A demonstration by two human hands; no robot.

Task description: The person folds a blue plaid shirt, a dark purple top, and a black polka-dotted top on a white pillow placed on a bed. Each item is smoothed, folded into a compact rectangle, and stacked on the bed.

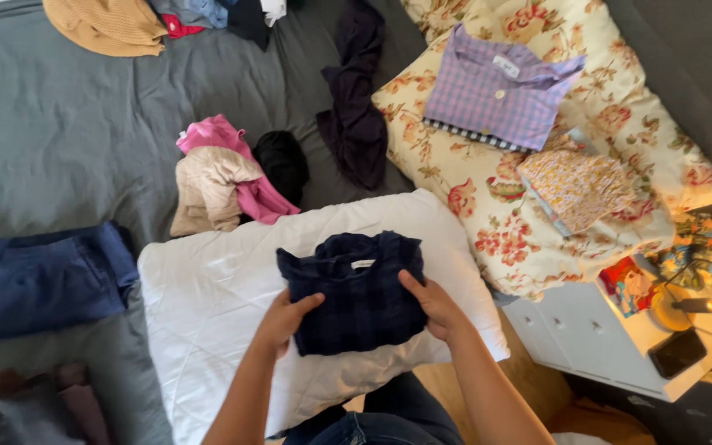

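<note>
A person is leaning over a grey bed, both hands gripping a folded dark navy checked shirt that is lying collar-up on a white quilted pillow near the bed's front edge. The left hand is closing on the shirt's lower left side, thumb pressing on top of the cloth and fingers curling under its edge; the right hand is clasping the right side the same way, thumb over the fabric and fingers tucking beneath. Just left of the pillow, a folded pair of dark blue trousers is lying flat on the sheet. Behind the pillow, a loose heap of a beige garment, a pink garment and a black one is waiting, with a long dark purple garment trailing beside it and a mustard knit bunching at the far edge. To the right, a floral duvet is carrying a folded lilac checked shirt and, just beside it, a folded yellow floral garment. A white bedside cabinet is standing at lower right, a lit lamp and a black phone resting on top
</note>
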